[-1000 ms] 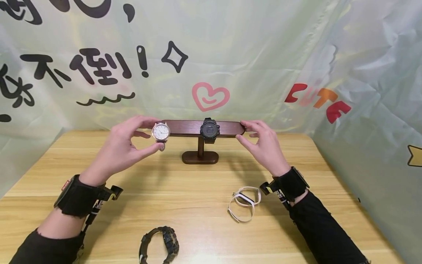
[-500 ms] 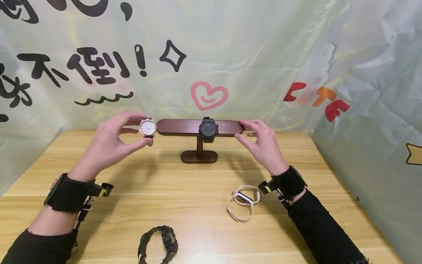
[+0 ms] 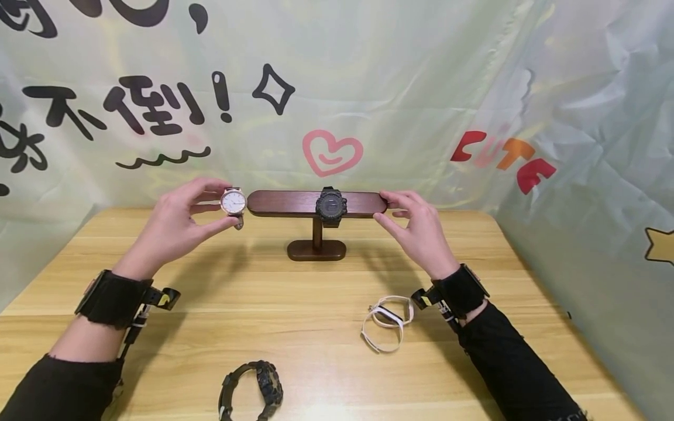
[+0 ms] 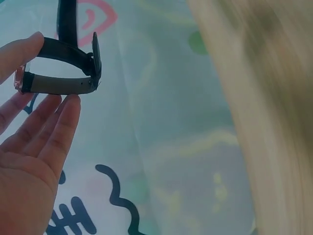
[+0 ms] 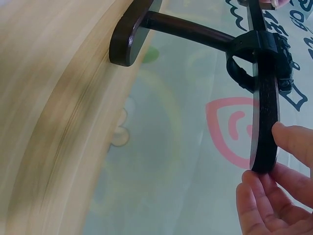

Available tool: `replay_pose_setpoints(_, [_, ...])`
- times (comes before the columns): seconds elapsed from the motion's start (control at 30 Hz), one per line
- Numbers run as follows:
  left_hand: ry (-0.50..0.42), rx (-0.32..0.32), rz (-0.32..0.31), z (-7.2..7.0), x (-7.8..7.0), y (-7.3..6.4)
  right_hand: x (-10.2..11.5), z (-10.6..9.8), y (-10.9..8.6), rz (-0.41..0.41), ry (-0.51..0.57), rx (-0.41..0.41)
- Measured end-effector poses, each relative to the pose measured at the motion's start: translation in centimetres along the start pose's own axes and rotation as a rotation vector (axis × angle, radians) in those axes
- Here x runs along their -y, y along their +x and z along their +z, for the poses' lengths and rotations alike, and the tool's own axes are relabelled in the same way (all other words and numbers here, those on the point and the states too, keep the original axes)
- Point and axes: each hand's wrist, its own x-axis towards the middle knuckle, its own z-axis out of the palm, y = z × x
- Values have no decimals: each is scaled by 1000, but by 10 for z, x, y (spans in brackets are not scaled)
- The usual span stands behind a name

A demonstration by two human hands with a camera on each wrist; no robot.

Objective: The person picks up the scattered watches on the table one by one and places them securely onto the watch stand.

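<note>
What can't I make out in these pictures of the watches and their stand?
White-faced watch, head view: exact time too small to read.
Black watch on the stand, head view: display too small to read.
Camouflage-patterned watch, head view: strap cut off by the bottom edge.
Table, left wrist view: surface blurred.
Top row of lettering, head view: cut off by the top edge.

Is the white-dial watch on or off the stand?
Off: the left hand holds the white-dial watch beside the watch stand, with nothing through the strap.
</note>
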Motion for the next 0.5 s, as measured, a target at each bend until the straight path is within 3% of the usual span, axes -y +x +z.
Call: replay_pose_setpoints(0.5, [-107,62,-91,13,9,9,-1,1,0,-4,11,-3])
